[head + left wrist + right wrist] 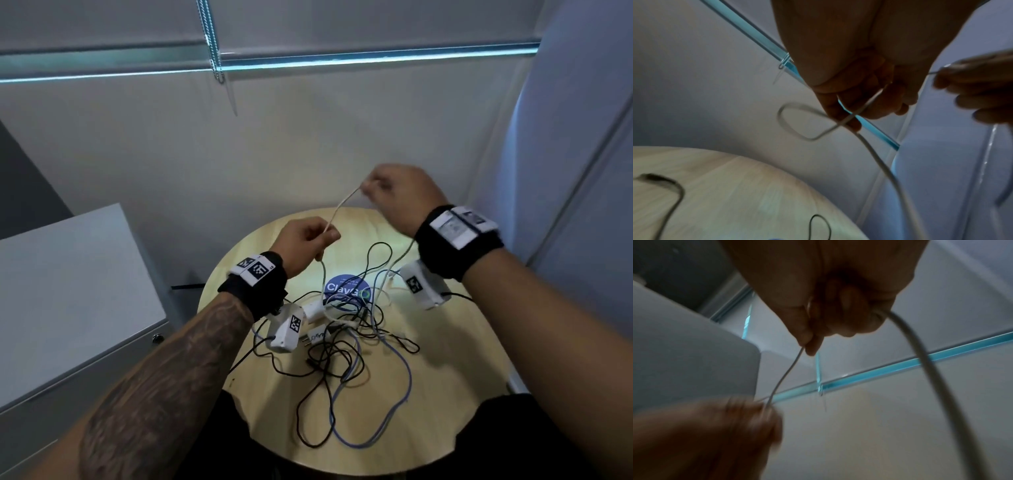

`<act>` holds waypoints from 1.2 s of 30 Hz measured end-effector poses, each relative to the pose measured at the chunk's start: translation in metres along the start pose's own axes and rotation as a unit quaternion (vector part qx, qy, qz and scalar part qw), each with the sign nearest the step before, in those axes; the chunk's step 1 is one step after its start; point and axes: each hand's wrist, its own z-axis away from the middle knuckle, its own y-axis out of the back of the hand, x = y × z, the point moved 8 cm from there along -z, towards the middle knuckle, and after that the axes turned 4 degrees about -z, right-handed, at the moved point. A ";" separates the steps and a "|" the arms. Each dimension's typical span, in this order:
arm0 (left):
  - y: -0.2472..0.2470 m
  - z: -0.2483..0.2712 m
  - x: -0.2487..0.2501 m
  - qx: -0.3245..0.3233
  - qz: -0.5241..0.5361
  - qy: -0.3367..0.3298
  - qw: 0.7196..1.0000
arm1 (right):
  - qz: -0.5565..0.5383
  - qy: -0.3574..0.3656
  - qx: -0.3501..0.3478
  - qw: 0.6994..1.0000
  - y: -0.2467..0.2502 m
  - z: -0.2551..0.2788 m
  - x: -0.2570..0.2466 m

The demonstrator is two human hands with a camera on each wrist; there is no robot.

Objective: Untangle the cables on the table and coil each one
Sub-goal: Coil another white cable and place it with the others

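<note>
Both hands raised above the table, sharing one white cable (337, 209). Left hand (305, 240) has fingers curled round it, thumb against forefinger; the left wrist view shows the cable crossing itself in a small loop just beside those fingers (840, 112). Right hand (397, 192), higher and farther out, pinches the same cable at thumb and fingertips, with a second run of it leaving the far side of the fist and dropping toward the table. The stretch between the hands is taut and slanted. Below them a tangle of cables (352, 329) lies on the round wooden table (445, 377): black, white and pale blue strands looped through one another, with a white plug adapter (313, 310) among them. A round blue sticker (346, 286) on the tabletop reads "ClayGo", with smaller print above it too small to read. Each wrist carries a black band with white square-patterned marker tags. A grey cabinet (68, 291) stands left of the table; a bead chain (214, 44) hangs on the wall behind.
</note>
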 end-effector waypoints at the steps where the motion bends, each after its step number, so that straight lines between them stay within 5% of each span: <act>1: -0.002 0.006 -0.009 -0.012 -0.019 0.009 1.000 | -0.033 -0.019 0.048 0.998 0.017 -0.004 0.006; 5: 0.001 0.033 -0.058 -0.035 -0.041 0.081 0.995 | -0.070 -0.082 0.183 0.977 0.081 -0.015 0.042; 8: 0.005 0.042 -0.069 -0.014 -0.020 0.119 0.993 | 0.006 -0.109 0.148 0.983 0.080 -0.017 0.062; 11: -0.002 0.037 -0.043 -0.001 0.012 0.106 0.994 | 0.113 -0.034 0.126 0.985 0.055 -0.004 0.039; 14: -0.016 0.026 -0.006 -0.020 0.046 0.067 0.996 | 0.078 0.096 -0.003 0.992 -0.007 0.014 -0.007; 16: -0.021 0.021 0.006 -0.032 0.070 0.055 0.996 | 0.034 0.070 -0.134 0.988 -0.051 0.028 -0.014; 18: -0.020 0.018 0.008 -0.033 0.087 0.052 0.994 | 0.010 0.014 -0.187 0.982 -0.066 0.033 -0.006; 22: -0.015 0.031 -0.009 -0.051 0.122 0.081 0.988 | -0.016 -0.005 -0.131 0.991 -0.041 0.021 0.008; 27: -0.027 0.067 -0.046 -0.099 0.184 0.147 0.967 | -0.039 -0.035 0.021 0.998 0.007 0.006 0.032; 32: -0.037 0.088 -0.056 -0.091 0.260 0.209 0.938 | -0.030 -0.088 0.058 0.994 0.004 0.008 0.060; 36: -0.050 0.098 -0.049 -0.156 0.269 0.253 0.916 | -0.037 -0.129 0.078 0.988 -0.012 0.015 0.083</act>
